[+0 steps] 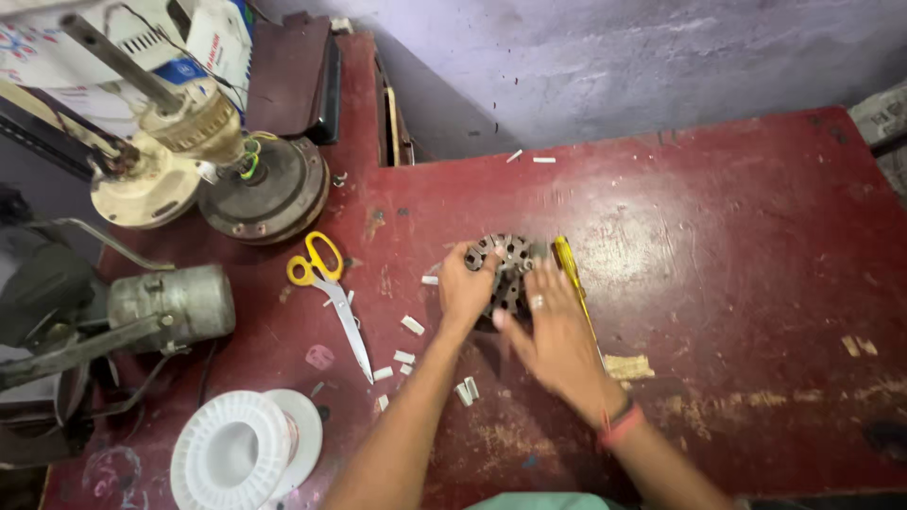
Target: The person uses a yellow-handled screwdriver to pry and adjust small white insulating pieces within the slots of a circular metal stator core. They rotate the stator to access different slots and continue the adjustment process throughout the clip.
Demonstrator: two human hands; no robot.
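I had both hands on the slotted motor stator core (505, 269), a round grey metal piece lying flat on the worn red table (737, 246). My left hand (465, 288) curled over its left rim, fingers wrapped around the edge and holding it. My right hand (557, 340) lay across the near right side, fingers spread flat; the blur there kept me from telling whether it pinched anything or only pressed down. I judged the work went best with the left hand pinning the core steady so it could not spin, while the right worked one slot at a time. The core sat under and between my 2 hands, mostly covered. A yellow-handled screwdriver (565, 260) lay just beside it on the right, and small white insulation slips (412, 325) were scattered near my left forearm, with yellow-handled scissors (326, 283) further left.
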